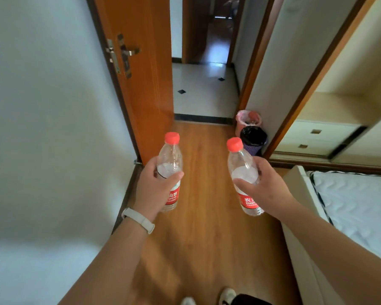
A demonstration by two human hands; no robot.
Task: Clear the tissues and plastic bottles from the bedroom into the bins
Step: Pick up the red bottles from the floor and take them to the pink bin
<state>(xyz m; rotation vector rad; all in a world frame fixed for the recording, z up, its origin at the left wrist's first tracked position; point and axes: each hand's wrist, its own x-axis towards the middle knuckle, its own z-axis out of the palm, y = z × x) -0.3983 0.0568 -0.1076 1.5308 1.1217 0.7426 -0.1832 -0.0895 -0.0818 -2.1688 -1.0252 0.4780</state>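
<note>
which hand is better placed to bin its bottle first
Right, likely: the right hand with its bottle is on the same side as the black-lined bin and pink-lined bin; the left hand is farther.

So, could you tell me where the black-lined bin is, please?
In the head view the black-lined bin stands on the floor right of centre, beside the wardrobe, just nearer than the pink bin by the doorway.

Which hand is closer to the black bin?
Right. The right hand holds a bottle just short of the black bin; the left hand holds a second bottle farther away, near the door.
</note>
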